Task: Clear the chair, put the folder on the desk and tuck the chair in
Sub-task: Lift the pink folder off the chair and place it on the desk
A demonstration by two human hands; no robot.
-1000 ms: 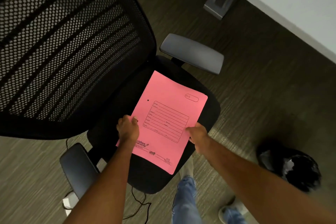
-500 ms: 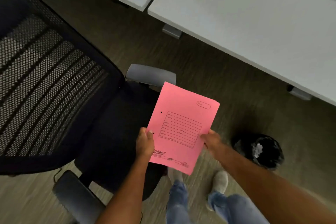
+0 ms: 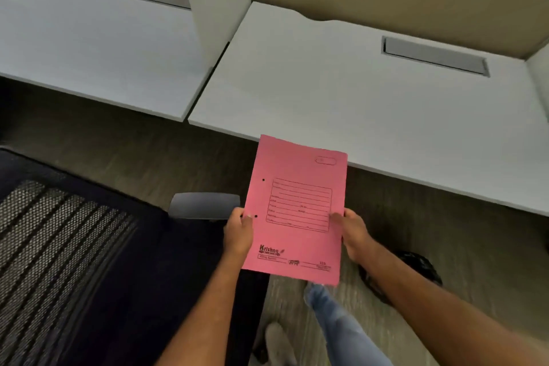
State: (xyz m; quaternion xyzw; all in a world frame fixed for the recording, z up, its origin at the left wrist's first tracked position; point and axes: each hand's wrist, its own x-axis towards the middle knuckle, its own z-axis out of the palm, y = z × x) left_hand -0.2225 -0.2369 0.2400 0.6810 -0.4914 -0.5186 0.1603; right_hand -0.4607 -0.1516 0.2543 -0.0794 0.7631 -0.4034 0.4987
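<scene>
Your left hand [image 3: 237, 235] and right hand [image 3: 353, 232] are bare, no gloves, rings or watch showing, and both forearms are uncovered with no sleeve reaching into view. You wear light blue faded denim jeans [image 3: 341, 324], creased along the one leg that shows. A pale grey-white soft shoe [image 3: 277, 342] shows below, blurred, details not readable.

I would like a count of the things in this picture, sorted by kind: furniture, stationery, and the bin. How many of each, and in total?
Furniture: 3 (left desk, right desk, chair)
Stationery: 1 (pink folder, held by left hand and right hand)
Bin: 1 (dark bin, partly hidden)
Total: 5
</scene>
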